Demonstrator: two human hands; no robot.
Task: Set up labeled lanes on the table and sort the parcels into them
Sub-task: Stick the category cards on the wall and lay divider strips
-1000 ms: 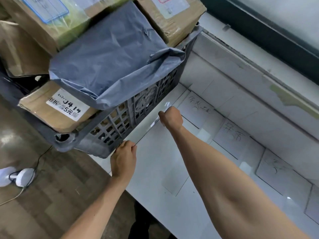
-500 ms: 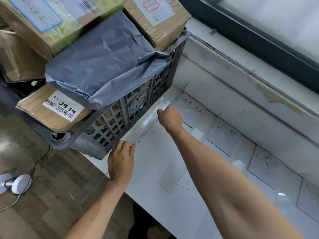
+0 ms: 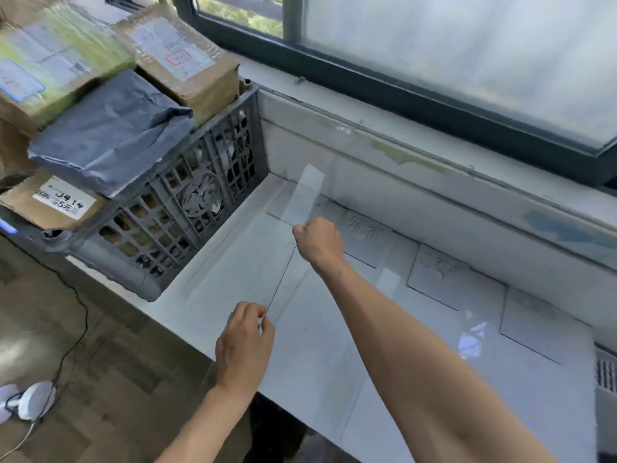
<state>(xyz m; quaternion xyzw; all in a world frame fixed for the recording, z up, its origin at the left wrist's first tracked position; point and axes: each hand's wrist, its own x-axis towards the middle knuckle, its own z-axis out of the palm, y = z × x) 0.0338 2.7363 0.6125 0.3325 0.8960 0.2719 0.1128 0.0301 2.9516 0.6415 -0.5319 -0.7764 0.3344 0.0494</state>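
Clear tape (image 3: 309, 195) runs in a straight line between your hands over the white worktop (image 3: 317, 362). Your right hand (image 3: 319, 242), curled in a fist, grips it at 12 o'clock, with the loose end standing up past the knuckles. Your left hand (image 3: 245, 342) pinches the near end at 6 o'clock. At 10 o'clock a grey plastic crate (image 3: 187, 228) takes up the worktop's left end, close beside the strip and heaped with parcels: a grey poly mailer (image 3: 110, 135) among cardboard boxes (image 3: 187, 68). Handwritten paper labels (image 3: 444, 279) lie in a row from 1 to 3 o'clock, partly hidden behind your right forearm.
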